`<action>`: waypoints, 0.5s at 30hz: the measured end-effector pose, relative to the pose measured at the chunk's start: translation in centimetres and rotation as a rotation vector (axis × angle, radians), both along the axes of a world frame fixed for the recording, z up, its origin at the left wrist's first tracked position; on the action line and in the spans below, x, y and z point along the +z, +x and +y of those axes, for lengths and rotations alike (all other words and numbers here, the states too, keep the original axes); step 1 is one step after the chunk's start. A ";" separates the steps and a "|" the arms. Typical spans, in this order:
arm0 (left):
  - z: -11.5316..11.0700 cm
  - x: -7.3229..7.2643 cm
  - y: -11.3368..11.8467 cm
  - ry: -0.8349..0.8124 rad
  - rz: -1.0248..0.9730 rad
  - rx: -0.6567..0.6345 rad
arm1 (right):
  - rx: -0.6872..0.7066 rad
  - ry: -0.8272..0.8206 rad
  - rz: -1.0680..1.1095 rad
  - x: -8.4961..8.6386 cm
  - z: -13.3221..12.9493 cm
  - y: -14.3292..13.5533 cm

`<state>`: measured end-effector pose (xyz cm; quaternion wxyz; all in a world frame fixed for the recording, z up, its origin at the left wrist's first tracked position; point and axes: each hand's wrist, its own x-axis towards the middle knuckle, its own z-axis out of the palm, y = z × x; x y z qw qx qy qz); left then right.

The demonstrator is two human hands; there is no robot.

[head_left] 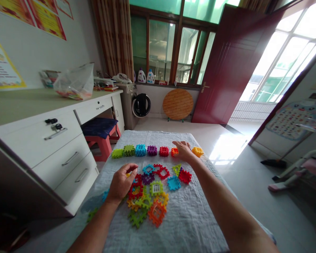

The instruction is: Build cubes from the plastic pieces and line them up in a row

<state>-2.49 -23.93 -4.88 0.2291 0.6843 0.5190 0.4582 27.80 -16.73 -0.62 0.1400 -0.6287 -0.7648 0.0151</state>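
Note:
My left hand (123, 181) hovers at the left side of a loose pile of interlocking plastic building tiles, thumb and fingers curved with a gap; a bit of yellow tile shows through it. Near it lie a red tile (136, 190), a purple tile (147, 179) and a pale green window tile (156, 188). My right hand (183, 150) reaches over the far row, fingers stretched out, partly covering an orange stack (174, 151); what lies beneath the palm is hidden. Left of that stand red (163, 151), purple (152, 150) and blue (140, 150) stacks. A yellow stack (197, 151) ends the row.
A grey-blue cloth (189, 218) covers the table. Closer to me are an orange window tile (157, 213) and a green tile (138, 217); a blue tile (173, 182) lies to the right. On the left stand a white desk (50, 140) and a red stool (101, 144).

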 end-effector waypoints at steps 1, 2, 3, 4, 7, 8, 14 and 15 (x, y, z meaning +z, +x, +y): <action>0.0 0.0 0.0 0.001 0.006 -0.001 | 0.020 -0.002 0.010 0.3 -0.9 -0.3; 0.0 0.0 0.1 0.002 0.012 -0.004 | 0.046 -0.010 0.015 0.4 -2.0 -0.7; 0.0 0.0 0.1 0.003 0.016 -0.006 | 0.072 -0.022 0.017 0.5 -3.1 -1.2; 0.0 0.0 0.1 0.004 0.020 -0.008 | 0.103 -0.034 0.020 0.3 -4.1 -1.7; -0.1 0.0 0.2 0.005 0.021 -0.010 | 0.191 -0.051 0.034 -0.7 -6.9 -3.5; -0.1 0.0 0.3 0.004 0.021 -0.009 | 0.208 -0.058 0.029 -1.2 -7.6 -4.2; -0.4 0.2 0.5 0.008 0.024 0.004 | 0.235 -0.015 0.069 -3.3 -8.3 -7.2; -0.4 0.3 0.5 0.011 0.023 0.008 | 0.231 -0.008 0.076 -3.5 -8.1 -7.4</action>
